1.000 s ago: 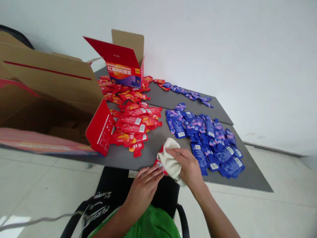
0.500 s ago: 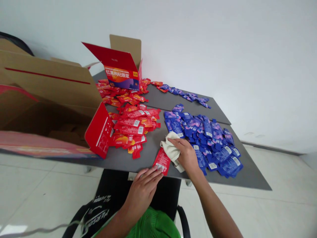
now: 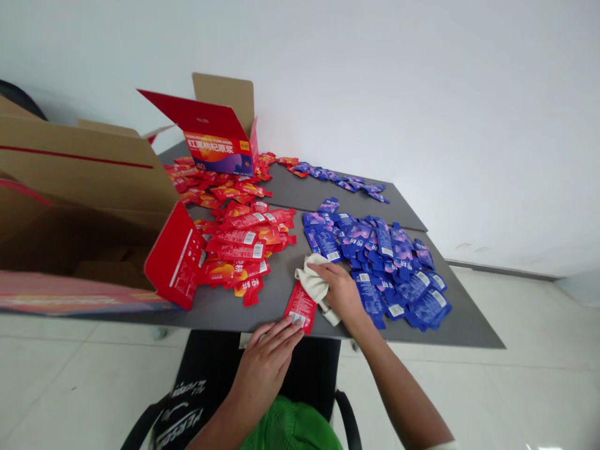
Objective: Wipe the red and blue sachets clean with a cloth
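A red pouch (image 3: 302, 305) lies flat at the front edge of the table, its barcode side up. My left hand (image 3: 272, 350) rests with outstretched fingers on the pouch's near end. Bunched in my right hand (image 3: 341, 290) is a cream cloth (image 3: 315, 281), pressed onto the pouch's far end and covering it. To the left of the cloth is a pile of red pouches (image 3: 241, 240). A heap of blue pouches (image 3: 375, 256) spreads out just right of my right hand.
A large open carton (image 3: 175, 262) takes up the table's left side. Behind it stands a smaller open red box (image 3: 220, 147) among more red pouches (image 3: 197, 181). A row of blue pouches (image 3: 347, 180) lies along the back of the grey table (image 3: 469, 331). A black chair (image 3: 201, 369) is below me.
The view has shifted slightly, so the carton and pouches appear a little further left. Both hands keep nearly the same place on the pouch and the cloth.
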`<state>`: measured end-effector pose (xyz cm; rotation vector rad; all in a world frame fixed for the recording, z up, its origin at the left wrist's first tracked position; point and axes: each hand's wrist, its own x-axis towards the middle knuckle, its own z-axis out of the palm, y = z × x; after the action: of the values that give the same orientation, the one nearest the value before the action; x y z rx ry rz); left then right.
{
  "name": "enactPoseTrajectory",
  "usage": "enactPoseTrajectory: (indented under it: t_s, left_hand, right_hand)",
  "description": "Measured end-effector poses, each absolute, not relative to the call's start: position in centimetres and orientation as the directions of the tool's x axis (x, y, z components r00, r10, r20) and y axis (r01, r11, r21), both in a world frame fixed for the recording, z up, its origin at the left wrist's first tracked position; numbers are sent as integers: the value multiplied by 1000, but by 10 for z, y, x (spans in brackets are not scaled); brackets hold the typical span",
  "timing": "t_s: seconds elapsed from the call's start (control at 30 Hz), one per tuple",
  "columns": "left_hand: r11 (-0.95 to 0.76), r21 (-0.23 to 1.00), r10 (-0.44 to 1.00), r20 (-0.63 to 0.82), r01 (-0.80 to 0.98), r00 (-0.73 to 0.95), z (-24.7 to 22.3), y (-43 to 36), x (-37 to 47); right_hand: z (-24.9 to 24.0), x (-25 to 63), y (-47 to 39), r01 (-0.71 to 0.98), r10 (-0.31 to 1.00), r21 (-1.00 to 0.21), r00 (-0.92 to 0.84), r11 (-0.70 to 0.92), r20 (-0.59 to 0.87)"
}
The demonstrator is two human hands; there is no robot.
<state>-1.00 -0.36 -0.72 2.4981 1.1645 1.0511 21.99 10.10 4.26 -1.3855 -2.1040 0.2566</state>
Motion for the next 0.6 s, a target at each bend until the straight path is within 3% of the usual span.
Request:
enactPoseTrajectory:
  t_s: [0.1,0.23,0.33,0.5,0.6]
  left_hand:
    - [-670,457,732,537,585,419,3,-1,-9]
    - [-604,531,789,502,594,353,28,20,0]
    - [-545,517,826,465,660,318,40,49,13]
    - [-411,401,887,382,819,258,36,91,37]
    - [-392,395,910,302,831,285,30,105,45]
  right_hand:
    - [52,229,96,775,870,-482,-169,408,464]
    - [45,239,51,671,793,-638,122,377,596]
    - [27,248,18,581,771,-750,304,316,559]
    - [-1,265,-6,525,773,-811,392,259,500]
    - [-6,268,-5,516,787,-810,360,280,501]
